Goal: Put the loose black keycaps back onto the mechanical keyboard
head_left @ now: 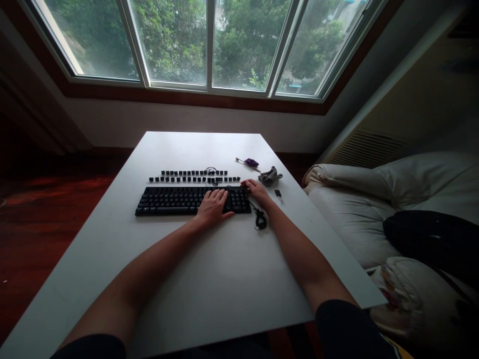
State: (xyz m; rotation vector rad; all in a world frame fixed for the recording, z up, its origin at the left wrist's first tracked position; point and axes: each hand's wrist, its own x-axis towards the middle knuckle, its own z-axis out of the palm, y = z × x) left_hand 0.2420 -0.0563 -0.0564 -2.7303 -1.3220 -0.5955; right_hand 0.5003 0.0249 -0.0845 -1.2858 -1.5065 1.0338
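Touching one keyboard [170, 201]: left hand [213, 203], spread | right hand [257, 191]: grip unclear | two keycap rows [193, 179]

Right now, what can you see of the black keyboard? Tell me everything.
The keyboard is long, black, plastic-looking, with rows of keys and a number pad at right. It lies flat on the white table. The left grip rests on it, palm down; the right grip is at its far right corner, contact unclear.

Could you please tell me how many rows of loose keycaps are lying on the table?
2: the far row, nearer the window, and the near row, just beyond the keyboard.
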